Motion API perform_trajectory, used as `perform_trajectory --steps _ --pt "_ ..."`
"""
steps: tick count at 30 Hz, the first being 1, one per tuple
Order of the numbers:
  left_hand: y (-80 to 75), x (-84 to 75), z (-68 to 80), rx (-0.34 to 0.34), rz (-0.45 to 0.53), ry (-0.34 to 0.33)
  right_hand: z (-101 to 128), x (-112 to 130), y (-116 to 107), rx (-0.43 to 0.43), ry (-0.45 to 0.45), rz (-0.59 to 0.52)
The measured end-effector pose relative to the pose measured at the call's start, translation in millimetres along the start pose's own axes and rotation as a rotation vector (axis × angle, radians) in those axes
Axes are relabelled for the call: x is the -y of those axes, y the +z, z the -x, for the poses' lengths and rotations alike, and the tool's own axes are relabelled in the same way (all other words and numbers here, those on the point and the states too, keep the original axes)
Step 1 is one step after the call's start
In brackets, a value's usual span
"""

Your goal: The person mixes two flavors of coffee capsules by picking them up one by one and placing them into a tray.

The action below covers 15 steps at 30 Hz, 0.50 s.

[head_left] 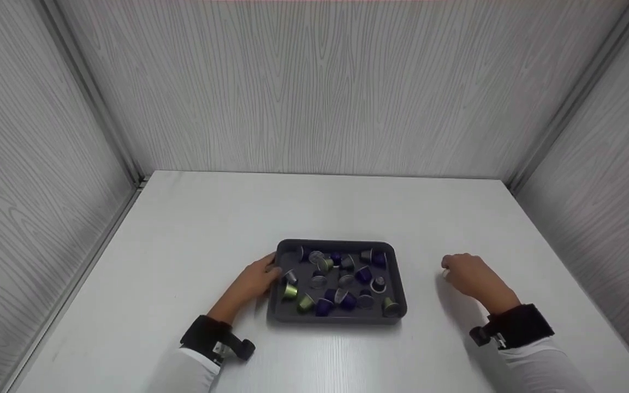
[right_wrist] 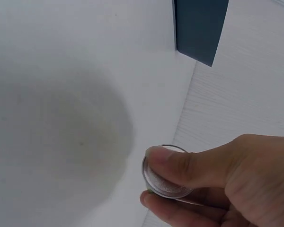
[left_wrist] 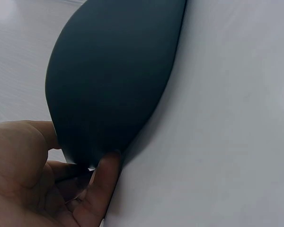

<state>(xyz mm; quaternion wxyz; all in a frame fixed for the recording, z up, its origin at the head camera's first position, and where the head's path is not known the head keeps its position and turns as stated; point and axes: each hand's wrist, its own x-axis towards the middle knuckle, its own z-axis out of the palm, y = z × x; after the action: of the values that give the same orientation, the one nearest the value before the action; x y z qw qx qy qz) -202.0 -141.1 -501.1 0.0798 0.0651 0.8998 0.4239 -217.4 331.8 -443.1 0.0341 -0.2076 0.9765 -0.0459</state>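
A dark grey tray [head_left: 337, 319] sits on the white table, with several coffee capsules [head_left: 365, 273] in purple, green and silver scattered inside it. At its left side my left hand [head_left: 258, 274] grips the edge, thumb at the rim and fingers bent against the outer wall; the left wrist view shows the tray's dark outer side [left_wrist: 113, 71] close up. My right hand [head_left: 470, 273] is to the right of the tray, apart from it. Between thumb and fingers it pinches a coffee capsule [right_wrist: 163, 184], silver lid facing the wrist camera and a sliver of green at the edge.
White table surface [head_left: 211, 218] surrounds the tray. Grey wood-grain panels enclose it at the back [head_left: 314, 87], left [head_left: 30, 164] and right [head_left: 604, 180]. Each wrist wears a black band with a small camera.
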Motion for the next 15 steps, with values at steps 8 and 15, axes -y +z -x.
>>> perform_trajectory --steps 8,15 --pt "-0.4 -2.7 0.4 0.012 -0.005 -0.017 -11.4 11.4 -4.9 -0.097 -0.079 -0.005" --pt "-0.4 -1.9 0.5 0.0 -0.001 -0.001 -23.6 29.8 -13.4 -0.152 -0.088 -0.016"
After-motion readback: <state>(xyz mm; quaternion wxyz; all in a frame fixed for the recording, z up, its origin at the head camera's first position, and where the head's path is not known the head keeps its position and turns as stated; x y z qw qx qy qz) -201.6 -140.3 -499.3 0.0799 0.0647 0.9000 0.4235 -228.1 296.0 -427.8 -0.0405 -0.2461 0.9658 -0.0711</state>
